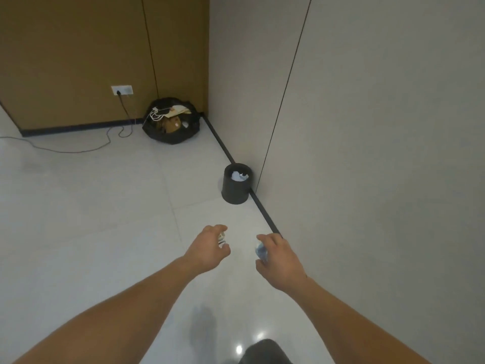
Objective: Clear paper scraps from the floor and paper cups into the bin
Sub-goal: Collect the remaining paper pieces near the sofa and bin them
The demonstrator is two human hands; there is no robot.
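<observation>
Open floor (pixel 105 219) lay between the hands and the bin (pixel 236 189); the wall (pixel 367 153) closed the bin's right side.

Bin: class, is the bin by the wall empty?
No, crumpled white paper lies inside the black bin.

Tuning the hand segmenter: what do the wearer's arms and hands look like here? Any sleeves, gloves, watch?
Left forearm and right forearm are both bare up to the frame edge, with no sleeves in view. Left hand and right hand are ungloved. No watch, band or ring visible on wrists or fingers; no cables or markings.
</observation>
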